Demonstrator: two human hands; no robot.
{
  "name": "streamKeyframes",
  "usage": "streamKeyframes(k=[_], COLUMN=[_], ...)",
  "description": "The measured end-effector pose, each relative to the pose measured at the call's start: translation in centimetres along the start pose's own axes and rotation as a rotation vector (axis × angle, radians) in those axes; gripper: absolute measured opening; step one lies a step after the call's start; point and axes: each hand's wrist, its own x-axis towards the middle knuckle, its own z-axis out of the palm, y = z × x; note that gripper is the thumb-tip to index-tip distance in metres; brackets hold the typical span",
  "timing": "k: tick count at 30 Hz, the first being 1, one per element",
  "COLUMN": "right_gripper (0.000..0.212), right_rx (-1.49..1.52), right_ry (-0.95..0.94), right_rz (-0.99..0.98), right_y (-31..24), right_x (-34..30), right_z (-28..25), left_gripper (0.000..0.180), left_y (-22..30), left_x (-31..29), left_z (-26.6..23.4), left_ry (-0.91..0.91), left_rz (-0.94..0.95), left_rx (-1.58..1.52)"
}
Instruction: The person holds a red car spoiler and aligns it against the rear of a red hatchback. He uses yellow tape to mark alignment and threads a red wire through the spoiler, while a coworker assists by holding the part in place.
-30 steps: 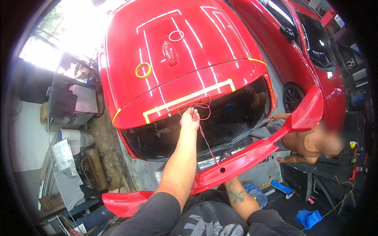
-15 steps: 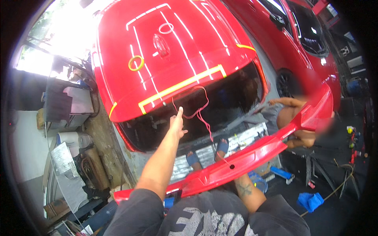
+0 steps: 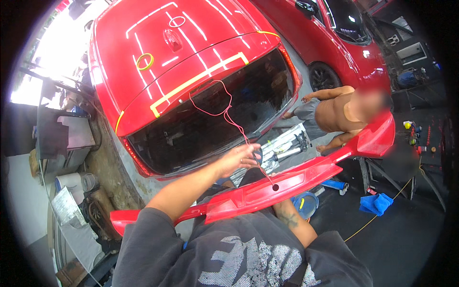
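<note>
A long red car spoiler [image 3: 239, 196] lies crosswise in front of my torso. Pinkish-red wires [image 3: 231, 120] run from the top of the car's rear window [image 3: 191, 136] down to a round dark hole in the spoiler. Beside these wires is my left hand [image 3: 235, 161], its fingers stretched toward them and apart; I see no firm grip. My right forearm [image 3: 292, 222] reaches under the spoiler, which hides the hand and its fingers. Yellow tape [image 3: 201, 79] borders the car's rear roof edge above the glass.
A tape roll [image 3: 145, 61] and a pale ring [image 3: 177, 21] lie on the roof. At right a co-worker [image 3: 332, 112] stands near the spoiler's end, by a second red car [image 3: 354, 52]. A blue cloth [image 3: 377, 204] and a blue bucket [image 3: 306, 203] are to the right.
My left hand has come down and right from over the rear window to the wires, its pointing finger no longer raised. The view has shifted, showing more of the co-worker.
</note>
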Motion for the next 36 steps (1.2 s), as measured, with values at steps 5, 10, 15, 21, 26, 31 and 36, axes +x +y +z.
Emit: streamKeyframes(k=[5,10,15,21,26,31,36], right_gripper=[0.047,0.045,0.041,0.038,0.115,0.039,0.034], right_rx=[0.023,0.048,-0.189,-1.208,-1.518,-0.957,-0.818], right_ry=[0.039,0.126,0.44,-0.299,-0.423,-0.588,-0.696], right_rz=[-0.057,-0.15,-0.743,-1.208,-0.072,-0.038,-0.298], right_y=[0.4,-0.7,-11.4,-15.6,-4.2,-9.7,-16.6], right_x=[-1.6,-1.8,-4.8,-18.3,-7.8,-15.2,-19.2], right_z=[-3.2,-6.9,-8.6,15.4,21.9,24.3,17.8], left_gripper=[0.076,0.077,0.077,0.08,0.085,0.092,0.084], left_y=[-8.8,-4.6,-5.8,-4.3,-3.1,-3.4,-4.8], left_x=[-0.5,-3.3,-3.1,-2.9,-2.3,-2.2,-1.0], left_z=[2.3,6.2,5.5,6.1,8.9,7.1,5.9], left_ry=[-0.218,-0.394,-0.445,-0.461,-0.509,-0.483,-0.438], left_rz=[0.08,0.025,-0.146,-0.205,-0.115,-0.174,-0.178], left_rx=[0.425,0.654,0.487,0.537,0.91,0.952,0.831])
